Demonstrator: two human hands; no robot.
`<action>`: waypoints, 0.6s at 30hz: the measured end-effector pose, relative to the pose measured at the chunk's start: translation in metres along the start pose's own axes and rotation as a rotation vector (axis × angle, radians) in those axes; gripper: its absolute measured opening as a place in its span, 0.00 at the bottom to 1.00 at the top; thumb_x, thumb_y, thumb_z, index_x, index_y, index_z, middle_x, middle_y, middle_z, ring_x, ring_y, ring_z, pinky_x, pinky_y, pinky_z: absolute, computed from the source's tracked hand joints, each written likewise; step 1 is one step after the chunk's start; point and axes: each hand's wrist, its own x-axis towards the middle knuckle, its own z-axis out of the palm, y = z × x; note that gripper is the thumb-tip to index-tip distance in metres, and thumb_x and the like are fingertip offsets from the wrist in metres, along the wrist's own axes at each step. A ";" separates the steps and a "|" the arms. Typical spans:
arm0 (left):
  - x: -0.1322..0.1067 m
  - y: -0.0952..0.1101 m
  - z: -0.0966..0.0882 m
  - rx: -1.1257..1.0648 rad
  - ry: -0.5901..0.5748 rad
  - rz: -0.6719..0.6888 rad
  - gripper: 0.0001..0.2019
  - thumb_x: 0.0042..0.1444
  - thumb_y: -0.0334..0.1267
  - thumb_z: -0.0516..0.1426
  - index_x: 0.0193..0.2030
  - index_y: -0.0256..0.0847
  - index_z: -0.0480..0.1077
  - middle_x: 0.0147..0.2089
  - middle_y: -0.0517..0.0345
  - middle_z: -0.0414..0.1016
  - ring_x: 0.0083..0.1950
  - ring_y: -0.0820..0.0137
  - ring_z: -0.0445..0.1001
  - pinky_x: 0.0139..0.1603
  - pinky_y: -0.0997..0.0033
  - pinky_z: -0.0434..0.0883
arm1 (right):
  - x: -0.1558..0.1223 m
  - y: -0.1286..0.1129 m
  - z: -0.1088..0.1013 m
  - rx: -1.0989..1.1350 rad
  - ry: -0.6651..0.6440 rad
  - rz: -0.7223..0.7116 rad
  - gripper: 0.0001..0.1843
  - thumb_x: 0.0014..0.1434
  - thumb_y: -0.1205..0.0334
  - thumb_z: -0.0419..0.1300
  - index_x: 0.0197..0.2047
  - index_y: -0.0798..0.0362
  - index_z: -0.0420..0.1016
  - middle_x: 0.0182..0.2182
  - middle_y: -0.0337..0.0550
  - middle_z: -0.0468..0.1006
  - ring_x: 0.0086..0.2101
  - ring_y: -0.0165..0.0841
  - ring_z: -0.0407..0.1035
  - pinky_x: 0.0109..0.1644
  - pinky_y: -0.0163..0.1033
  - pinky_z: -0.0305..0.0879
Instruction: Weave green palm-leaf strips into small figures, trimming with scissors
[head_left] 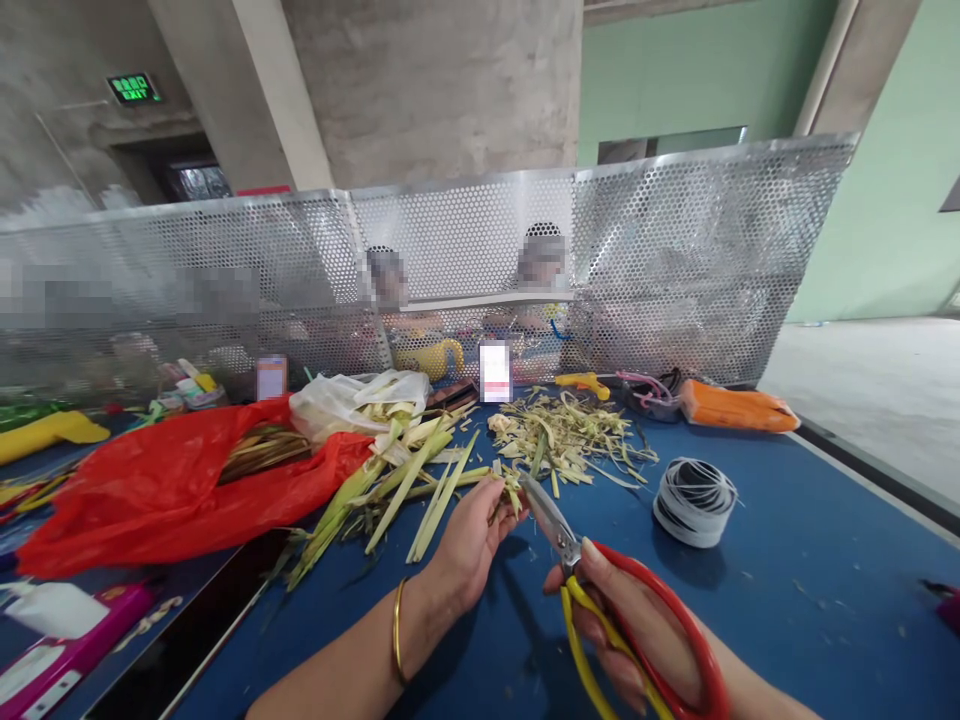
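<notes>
My left hand (474,530) has its fingers closed round a small bundle of pale green plant strips (511,488). A gold bangle (398,632) circles that wrist. In my right hand (611,620) is a pair of scissors (566,550) with one red and one yellow handle. Their blades point up and left, with the tips at the strips by my left fingertips. Whether the blades touch the strips I cannot tell. Behind the hands lies a heap of cut plant scraps (577,435). Longer green stalks (409,490) spread out to the left.
A red plastic bag (165,490) covers the left side. On the right stand a white roll of strip (695,502) and an orange packet (739,406). A phone (495,371) leans against the perforated metal partition (465,230); people sit beyond it.
</notes>
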 end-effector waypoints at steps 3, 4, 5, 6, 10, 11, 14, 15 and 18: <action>-0.001 0.005 0.001 0.043 0.011 -0.074 0.06 0.56 0.37 0.55 0.35 0.37 0.69 0.39 0.49 0.78 0.39 0.67 0.77 0.44 0.66 0.73 | 0.003 0.000 -0.004 -0.129 0.075 -0.088 0.30 0.58 0.32 0.48 0.42 0.52 0.68 0.21 0.30 0.62 0.12 0.19 0.50 0.14 0.27 0.49; -0.001 0.007 0.001 0.056 0.016 -0.084 0.06 0.56 0.38 0.56 0.36 0.37 0.69 0.40 0.48 0.78 0.39 0.66 0.78 0.43 0.66 0.73 | 0.004 -0.001 -0.006 -0.223 0.119 -0.112 0.30 0.58 0.32 0.48 0.40 0.52 0.68 0.20 0.30 0.62 0.12 0.20 0.51 0.15 0.28 0.49; -0.001 0.010 0.000 0.067 0.027 -0.078 0.07 0.55 0.39 0.56 0.36 0.37 0.69 0.41 0.49 0.78 0.39 0.66 0.78 0.42 0.67 0.73 | 0.004 -0.004 -0.010 -0.353 0.171 -0.134 0.29 0.58 0.32 0.48 0.38 0.52 0.68 0.20 0.31 0.62 0.13 0.21 0.52 0.16 0.29 0.49; -0.001 0.012 -0.001 0.079 0.041 -0.060 0.07 0.55 0.40 0.57 0.36 0.38 0.68 0.40 0.51 0.78 0.38 0.67 0.77 0.40 0.68 0.72 | 0.004 -0.007 -0.014 -0.518 0.227 -0.158 0.28 0.58 0.33 0.50 0.35 0.52 0.67 0.20 0.32 0.63 0.14 0.23 0.55 0.17 0.31 0.50; 0.000 0.022 -0.007 0.143 0.115 0.047 0.13 0.48 0.45 0.63 0.32 0.39 0.69 0.30 0.61 0.73 0.31 0.74 0.73 0.32 0.75 0.68 | 0.002 -0.019 -0.030 -1.304 0.439 -0.299 0.16 0.58 0.46 0.57 0.37 0.51 0.71 0.28 0.45 0.75 0.28 0.37 0.70 0.27 0.36 0.56; 0.000 0.024 -0.007 0.148 0.122 0.057 0.14 0.47 0.46 0.64 0.31 0.39 0.68 0.28 0.62 0.72 0.29 0.75 0.71 0.31 0.76 0.66 | 0.002 -0.020 -0.032 -1.467 0.436 -0.333 0.13 0.57 0.51 0.57 0.41 0.51 0.72 0.31 0.47 0.77 0.30 0.39 0.71 0.29 0.37 0.55; -0.002 0.028 -0.005 0.116 0.108 0.017 0.15 0.45 0.46 0.66 0.31 0.38 0.69 0.27 0.62 0.72 0.27 0.77 0.70 0.30 0.77 0.65 | 0.001 -0.017 -0.033 -1.728 0.247 -0.411 0.16 0.53 0.63 0.58 0.46 0.50 0.73 0.34 0.48 0.78 0.30 0.39 0.72 0.30 0.37 0.55; -0.004 0.028 -0.004 0.101 0.096 -0.008 0.15 0.45 0.45 0.66 0.32 0.37 0.69 0.27 0.62 0.73 0.27 0.77 0.70 0.31 0.77 0.66 | 0.000 -0.015 -0.031 -1.744 0.172 -0.439 0.17 0.52 0.65 0.58 0.47 0.50 0.73 0.34 0.46 0.78 0.31 0.38 0.72 0.31 0.37 0.56; -0.010 0.029 0.001 0.065 0.053 -0.059 0.14 0.46 0.42 0.66 0.33 0.37 0.70 0.29 0.59 0.75 0.27 0.76 0.71 0.32 0.77 0.67 | -0.005 -0.011 -0.021 -1.696 0.063 -0.507 0.18 0.52 0.65 0.58 0.47 0.50 0.73 0.35 0.45 0.77 0.34 0.37 0.72 0.35 0.36 0.58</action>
